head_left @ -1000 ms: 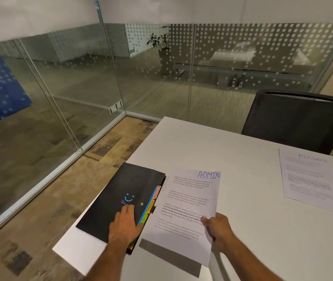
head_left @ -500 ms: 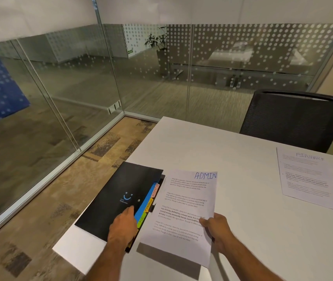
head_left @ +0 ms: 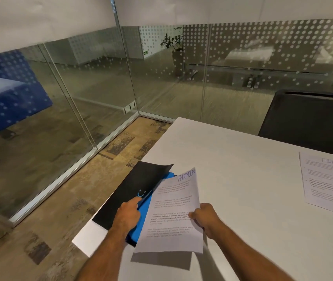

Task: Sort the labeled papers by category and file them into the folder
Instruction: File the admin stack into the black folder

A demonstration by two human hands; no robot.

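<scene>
A black folder (head_left: pixel 129 191) lies at the white table's near-left corner, its front cover lifted and curling up. A blue divider (head_left: pixel 144 209) shows under the cover. My left hand (head_left: pixel 128 214) grips the cover's right edge, fingers tucked beneath it. My right hand (head_left: pixel 204 218) holds a printed sheet marked ADMIN (head_left: pixel 173 211) by its right edge, raised and tilted over the folder's right side. A second sheet headed FINANCE (head_left: pixel 330 183) lies flat at the table's right, cut off by the frame.
The white table (head_left: pixel 232 163) ends just left of the folder, with carpeted floor below. Glass walls (head_left: pixel 100 88) enclose the room on the left and ahead. A black mesh chair (head_left: pixel 307 120) stands at the far right side of the table.
My left hand has lifted the folder's black cover, exposing the blue divider where coloured tabs showed before. The ADMIN sheet has tilted up and shifted slightly left over the folder.
</scene>
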